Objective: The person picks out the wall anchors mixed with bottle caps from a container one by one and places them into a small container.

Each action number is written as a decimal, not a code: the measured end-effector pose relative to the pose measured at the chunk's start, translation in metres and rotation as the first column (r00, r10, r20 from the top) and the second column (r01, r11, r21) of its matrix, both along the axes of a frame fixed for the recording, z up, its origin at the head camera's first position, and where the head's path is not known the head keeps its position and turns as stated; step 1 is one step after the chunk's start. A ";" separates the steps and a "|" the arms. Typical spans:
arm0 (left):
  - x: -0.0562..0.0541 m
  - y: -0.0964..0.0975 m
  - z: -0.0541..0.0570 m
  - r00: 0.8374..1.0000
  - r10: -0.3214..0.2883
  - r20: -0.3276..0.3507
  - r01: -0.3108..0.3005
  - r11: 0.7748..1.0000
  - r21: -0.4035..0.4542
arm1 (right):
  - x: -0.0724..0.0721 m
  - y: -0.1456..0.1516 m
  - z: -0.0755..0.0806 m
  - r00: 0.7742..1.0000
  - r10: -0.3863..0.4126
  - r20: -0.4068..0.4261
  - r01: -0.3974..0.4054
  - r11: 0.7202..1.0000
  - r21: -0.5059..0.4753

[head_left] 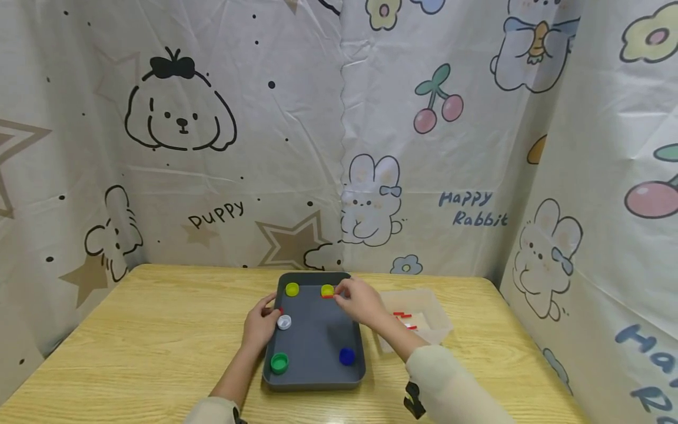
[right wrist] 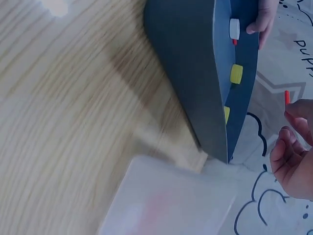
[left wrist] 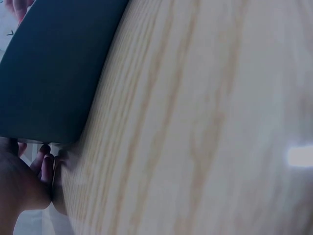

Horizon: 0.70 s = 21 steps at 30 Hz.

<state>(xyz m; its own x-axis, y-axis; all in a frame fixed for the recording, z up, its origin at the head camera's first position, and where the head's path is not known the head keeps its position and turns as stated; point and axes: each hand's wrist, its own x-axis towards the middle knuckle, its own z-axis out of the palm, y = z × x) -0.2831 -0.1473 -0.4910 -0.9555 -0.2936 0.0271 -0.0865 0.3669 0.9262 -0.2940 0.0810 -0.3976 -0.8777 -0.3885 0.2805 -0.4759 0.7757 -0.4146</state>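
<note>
A dark grey tray (head_left: 318, 335) lies lengthwise on the table. My left hand (head_left: 258, 325) grips its left rim, thumb over the inside and fingers outside. Above the far right part of the tray, my right hand (head_left: 359, 300) pinches a small red stick (right wrist: 287, 97) between thumb and fingertips. Just left of those fingertips sits a yellow cap (head_left: 328, 289); another yellow cap (head_left: 292, 289) is in the far left corner. Beside my left thumb is a white cap (head_left: 284, 322) with a red piece (right wrist: 234, 42) next to it. Near the front are a green cap (head_left: 279, 363) and a blue cap (head_left: 346, 356).
Right of the tray, under my right forearm, stands a translucent box (head_left: 436, 315) holding several red sticks (head_left: 402, 315) and something white. The wooden table (head_left: 175, 335) ends at a printed curtain (head_left: 286, 176) behind and at the right.
</note>
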 end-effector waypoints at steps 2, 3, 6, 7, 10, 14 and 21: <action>0.000 0.000 0.000 1.000 -0.001 0.000 0.001 1.000 0.000 | 0.001 0.006 0.002 1.000 0.002 0.000 -0.002 1.000 0.003; 0.000 0.001 0.001 1.000 -0.001 0.000 0.001 1.000 0.000 | 0.001 0.010 0.002 1.000 0.000 0.007 0.000 1.000 0.002; 0.001 0.001 0.002 1.000 -0.004 0.002 0.004 1.000 0.001 | 0.001 0.020 0.004 1.000 -0.018 0.020 0.018 1.000 0.001; 0.001 0.001 0.002 1.000 -0.005 0.002 0.005 1.000 0.002 | 0.001 0.023 0.004 0.999 -0.027 0.023 0.027 1.000 -0.002; 0.001 0.001 0.003 1.000 -0.005 0.005 0.005 1.000 0.002 | 0.001 0.033 0.003 0.999 -0.045 0.023 0.045 0.999 -0.012; 0.001 0.001 0.003 1.000 -0.007 0.005 0.007 1.000 -0.003 | 0.001 0.048 0.002 0.997 -0.076 0.019 0.077 0.997 -0.024; 0.002 0.001 0.003 1.000 -0.013 0.002 0.013 1.000 0.001 | 0.001 0.077 0.002 0.985 -0.151 0.078 0.153 0.988 -0.027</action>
